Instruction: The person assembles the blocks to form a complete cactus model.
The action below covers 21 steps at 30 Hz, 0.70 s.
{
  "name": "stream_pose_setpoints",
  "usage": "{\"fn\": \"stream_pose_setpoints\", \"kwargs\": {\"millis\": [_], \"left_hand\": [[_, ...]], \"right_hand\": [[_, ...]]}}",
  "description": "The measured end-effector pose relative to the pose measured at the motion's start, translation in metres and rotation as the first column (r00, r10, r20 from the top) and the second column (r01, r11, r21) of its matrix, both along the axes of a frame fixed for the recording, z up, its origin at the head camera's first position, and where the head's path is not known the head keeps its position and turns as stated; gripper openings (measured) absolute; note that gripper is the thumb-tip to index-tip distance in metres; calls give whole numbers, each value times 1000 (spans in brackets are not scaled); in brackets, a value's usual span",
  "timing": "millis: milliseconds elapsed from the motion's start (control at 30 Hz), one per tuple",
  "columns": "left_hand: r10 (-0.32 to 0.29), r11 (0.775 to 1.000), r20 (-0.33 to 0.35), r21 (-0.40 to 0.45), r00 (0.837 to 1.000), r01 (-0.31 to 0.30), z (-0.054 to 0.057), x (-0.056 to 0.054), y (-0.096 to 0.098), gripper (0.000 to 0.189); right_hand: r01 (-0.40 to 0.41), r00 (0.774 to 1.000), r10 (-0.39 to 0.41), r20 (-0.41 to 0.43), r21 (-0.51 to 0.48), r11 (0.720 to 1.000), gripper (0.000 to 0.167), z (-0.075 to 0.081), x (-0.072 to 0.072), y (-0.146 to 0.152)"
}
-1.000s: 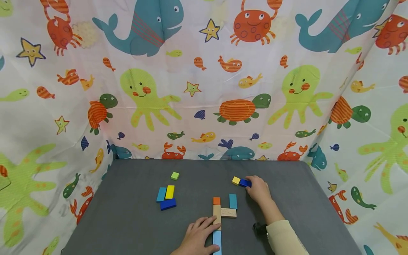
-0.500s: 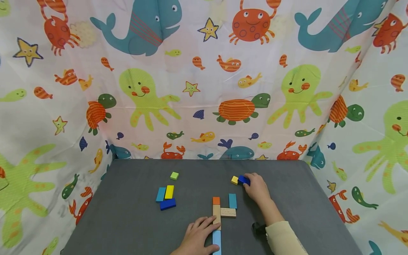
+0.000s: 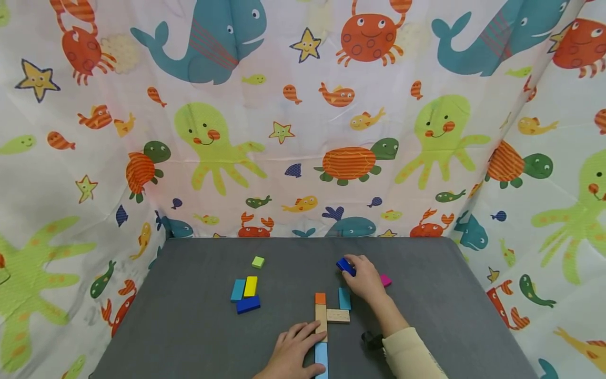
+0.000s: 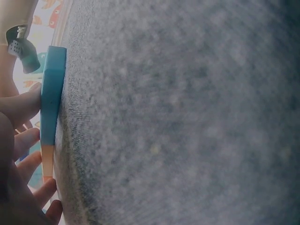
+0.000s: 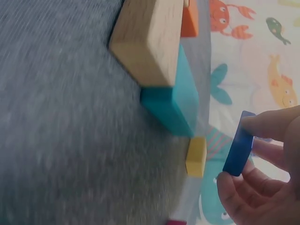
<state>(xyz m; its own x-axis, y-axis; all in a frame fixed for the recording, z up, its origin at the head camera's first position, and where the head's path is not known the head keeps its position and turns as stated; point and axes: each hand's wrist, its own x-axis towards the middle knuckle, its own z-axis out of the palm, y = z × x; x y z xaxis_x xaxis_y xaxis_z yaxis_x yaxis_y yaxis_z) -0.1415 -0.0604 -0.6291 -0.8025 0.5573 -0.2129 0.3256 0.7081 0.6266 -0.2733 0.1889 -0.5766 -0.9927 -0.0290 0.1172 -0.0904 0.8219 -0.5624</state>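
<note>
Right fingers [image 5: 272,123] pinch a dark-blue block [image 5: 240,147]; left fingers [image 3: 316,338], spread, touch a light-blue block [image 3: 321,355]

A flat table top with dark grey, fabric-like surface [image 3: 189,337] fills the lower part of the head view. Behind it hangs a white cloth curtain [image 3: 307,117] with printed sea animals: a teal whale [image 3: 213,50] at upper left, a spotted orange-red crab [image 3: 369,36] at upper right of centre, and a lime-green octopus [image 3: 201,123] below the whale. In the left wrist view, the blurred red print [image 4: 54,19] at upper left is perhaps another crab.
</note>
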Motion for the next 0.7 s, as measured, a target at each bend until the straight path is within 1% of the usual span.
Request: {"fn": "stream_pose_setpoints", "kwargs": {"millis": [167,267,367,467,600,700], "left_hand": [[8,1000,4,-3,1000,-8,0,0,-1,67],[11,1000,8,-6,1000,-11,-2,-1,-2,68],[6,1000,2,-5,1000,-6,-3,-1,-2,68],[1,1000,-7,-2,1000,-1,-3,-1,-1,67],[3,1000,-8,2,1000,-3,-1,0,1,67],[12,1000,10,4,1000,-12,1,0,1,67]], "right_hand": [[-64,998,64,25,16,998,45,-4,-8,-14],[-101,994,101,39,8,995,42,-5,-12,-21],[-109,992,108,63,15,994,40,-7,-15,-25],[-82,994,78,80,47,996,40,-10,-17,-26],[-1,996,-6,87,88,996,41,-13,-18,-22],[50,994,-59,88,102,993,43,-14,-19,-17]]}}
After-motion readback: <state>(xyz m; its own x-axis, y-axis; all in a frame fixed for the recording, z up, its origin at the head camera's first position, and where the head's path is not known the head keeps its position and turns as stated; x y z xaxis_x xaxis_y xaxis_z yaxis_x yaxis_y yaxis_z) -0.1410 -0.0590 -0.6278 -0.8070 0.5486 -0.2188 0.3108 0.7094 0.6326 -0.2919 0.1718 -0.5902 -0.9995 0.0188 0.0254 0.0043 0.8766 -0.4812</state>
